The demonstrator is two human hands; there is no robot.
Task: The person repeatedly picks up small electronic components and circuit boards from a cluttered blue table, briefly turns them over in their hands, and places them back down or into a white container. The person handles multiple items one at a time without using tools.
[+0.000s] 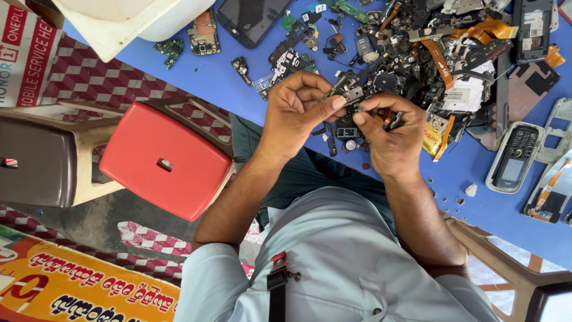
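Small metal part (353, 95) pinched between left hand (296, 113) and right hand (390, 134): mostly covered by fingertips, kind not legible; heap of phone scrap (429, 53) too tangled to separate piece by piece, cut by top edge; dark phone (250, 18) cut at top; white tub (125, 21) cut at top; brown stool (36, 158) cut at left; phone frame (551, 191) cut at right.

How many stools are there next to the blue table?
2. A red stool stands left of the person's left hand, and a brown stool is at the far left edge. Others may be out of view.
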